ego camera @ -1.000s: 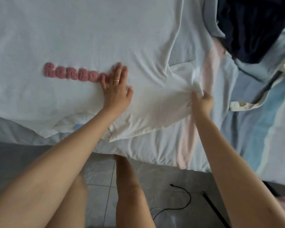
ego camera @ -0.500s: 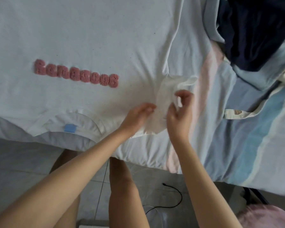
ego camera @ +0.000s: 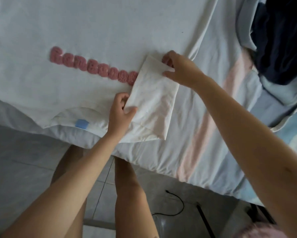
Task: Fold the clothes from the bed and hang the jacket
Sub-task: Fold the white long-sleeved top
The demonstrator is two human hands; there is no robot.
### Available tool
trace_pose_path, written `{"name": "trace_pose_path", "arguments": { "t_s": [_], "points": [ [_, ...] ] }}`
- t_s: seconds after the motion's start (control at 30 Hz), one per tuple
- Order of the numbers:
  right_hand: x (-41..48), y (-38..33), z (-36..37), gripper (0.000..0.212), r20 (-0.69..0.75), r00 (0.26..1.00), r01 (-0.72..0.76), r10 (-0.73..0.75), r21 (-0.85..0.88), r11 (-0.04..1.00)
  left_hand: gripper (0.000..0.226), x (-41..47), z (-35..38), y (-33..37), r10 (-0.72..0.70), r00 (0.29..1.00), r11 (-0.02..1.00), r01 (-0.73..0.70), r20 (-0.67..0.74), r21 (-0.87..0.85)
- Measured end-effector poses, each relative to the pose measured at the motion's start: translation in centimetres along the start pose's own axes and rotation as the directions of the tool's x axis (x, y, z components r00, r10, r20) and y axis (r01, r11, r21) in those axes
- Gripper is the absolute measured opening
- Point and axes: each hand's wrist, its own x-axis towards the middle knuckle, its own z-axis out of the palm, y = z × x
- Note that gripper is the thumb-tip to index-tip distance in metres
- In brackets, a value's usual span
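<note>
A white T-shirt (ego camera: 96, 28) with pink fuzzy lettering (ego camera: 92, 66) lies spread face up on the bed, its collar with a blue tag (ego camera: 82, 124) at the near edge. Its right sleeve (ego camera: 152, 100) is folded inward over the chest and covers the end of the lettering. My left hand (ego camera: 121, 110) pinches the sleeve's near left edge. My right hand (ego camera: 180, 68) pinches the sleeve's far corner. A dark navy garment (ego camera: 280, 40) lies bunched at the top right of the bed.
The bed sheet (ego camera: 218, 117) has pale blue, pink and white stripes. A light blue garment (ego camera: 281, 93) lies under the navy one. Below the bed edge is a tiled floor (ego camera: 15, 152) with a black cable (ego camera: 177, 203). My bare legs stand against the bed.
The sleeve has been carried from the shirt's right side over onto the chest and now lies flat. My left hand left the lettering and took the sleeve's near edge; my right hand moved up.
</note>
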Motion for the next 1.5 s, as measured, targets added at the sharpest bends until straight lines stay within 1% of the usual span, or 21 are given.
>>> {"name": "trace_pose_path", "arguments": {
  "t_s": [0.13, 0.27, 0.37, 0.47, 0.57, 0.67, 0.77, 0.9, 1.0, 1.03, 1.07, 1.1, 1.13, 1.17, 1.2, 1.23, 1.27, 1.3, 1.33, 1.43, 1.5],
  "points": [
    [1.2, 0.0, -1.6, 0.022, 0.139, 0.99, 0.02, -0.025, 0.041, 0.999, 0.018, -0.8, -0.7, 0.1, 0.138, 0.976, 0.99, -0.136, -0.168, 0.019],
    [1.1, 0.6, -1.6, 0.018, 0.089, 0.996, 0.004, -0.02, 0.176, 0.984, 0.012, 0.1, -1.8, 0.6, 0.227, 0.936, 0.973, -0.227, -0.27, 0.032],
    [1.1, 0.5, -1.1, 0.012, 0.062, 0.998, -0.035, 0.022, 0.224, 0.974, 0.008, 1.7, -2.2, 0.1, 0.22, 0.932, 0.976, -0.21, -0.289, 0.065],
    [1.5, -0.4, -0.9, 0.02, 0.092, 0.992, -0.11, 0.089, 0.266, 0.958, 0.016, 2.6, -2.3, -0.3, 0.158, 0.944, 0.987, -0.149, -0.288, 0.051],
    [2.3, -1.5, 0.0, 0.02, -0.054, 0.983, -0.158, 0.178, 0.259, 0.953, 0.02, 2.8, -2.3, -0.4, 0.148, 0.945, 0.989, -0.138, -0.293, 0.056],
    [2.6, -2.1, 0.9, 0.003, -0.103, 0.921, -0.259, 0.375, 0.557, 0.789, 0.015, 2.6, -2.2, -0.6, 0.156, 0.936, 0.987, -0.137, -0.316, 0.081],
    [2.7, -2.2, 0.7, 0.021, -0.023, 0.899, -0.284, 0.437, 0.73, 0.621, 0.009, 2.3, -2.1, -0.5, 0.172, 0.919, 0.985, -0.158, -0.354, 0.067],
    [2.6, -1.9, 0.6, 0.023, -0.03, 0.898, -0.24, 0.44, 0.803, 0.545, 0.005, 2.4, -2.0, 0.2, 0.211, 0.888, 0.976, -0.212, -0.408, 0.043],
    [3.0, -1.6, 1.3, 0.018, -0.143, 0.851, -0.187, 0.506, 0.817, 0.546, 0.008, 2.7, -1.9, 0.2, 0.184, 0.88, 0.983, -0.17, -0.438, 0.071],
    [2.9, -1.7, 1.9, 0.019, -0.237, 0.813, -0.176, 0.533, 0.771, 0.612, 0.011, 2.8, -1.9, 0.2, 0.188, 0.868, 0.981, -0.146, -0.459, 0.125],
    [2.5, -2.0, 2.8, 0.026, -0.416, 0.751, -0.174, 0.512, 0.624, 0.762, 0.017, 2.8, -1.9, 0.1, 0.235, 0.845, 0.963, -0.137, -0.481, 0.23],
    [1.8, -2.4, 3.8, 0.035, -0.616, 0.684, -0.169, 0.39, 0.386, 0.907, 0.025, 2.8, -1.8, 0.2, 0.322, 0.825, 0.918, -0.151, -0.465, 0.367],
    [0.9, -3.0, 4.8, 0.043, -0.726, 0.667, -0.1, 0.167, 0.135, 0.986, 0.031, 2.6, -1.5, 0.3, 0.427, 0.815, 0.843, -0.204, -0.391, 0.497],
    [0.2, -3.4, 6.0, 0.047, -0.688, 0.715, 0.059, -0.12, -0.111, 0.992, 0.036, 2.5, -1.2, 0.3, 0.526, 0.813, 0.742, -0.297, -0.249, 0.6],
    [-0.4, -3.3, 7.5, 0.05, -0.516, 0.756, 0.249, -0.404, -0.345, 0.905, 0.041, 2.5, -0.8, 0.1, 0.592, 0.802, 0.621, -0.397, -0.073, 0.676],
    [-0.8, -2.9, 8.5, 0.053, -0.293, 0.748, 0.394, -0.595, -0.525, 0.754, 0.049, 2.5, -0.5, -0.3, 0.598, 0.798, 0.512, -0.458, 0.082, 0.727],
    [-0.5, -1.9, 8.8, 0.056, -0.119, 0.741, 0.461, -0.661, -0.624, 0.631, 0.062, 2.8, -0.4, -0.8, 0.548, 0.814, 0.435, -0.474, 0.192, 0.766],
    [0.0, -1.1, 8.2, 0.058, -0.042, 0.772, 0.453, -0.634, -0.664, 0.595, 0.078, 3.0, -0.7, -1.4, 0.466, 0.848, 0.39, -0.454, 0.254, 0.801],
    [0.8, -0.1, 7.2, 0.059, -0.054, 0.816, 0.388, -0.576, -0.688, 0.614, 0.091, 3.5, -1.0, -1.9, 0.394, 0.875, 0.365, -0.43, 0.282, 0.826],
    [2.7, 2.5, 3.4, 0.06, -0.275, 0.94, 0.015, -0.204, -0.564, 0.826, 0.107, 4.3, -2.1, -2.5, 0.301, 0.91, 0.338, -0.382, 0.285, 0.86],
    [2.6, 2.4, 1.8, 0.06, -0.444, 0.896, -0.229, 0.022, -0.418, 0.879, 0.107, 4.2, -2.1, -1.6, 0.272, 0.924, 0.364, -0.358, 0.269, 0.86]
  ]
}}
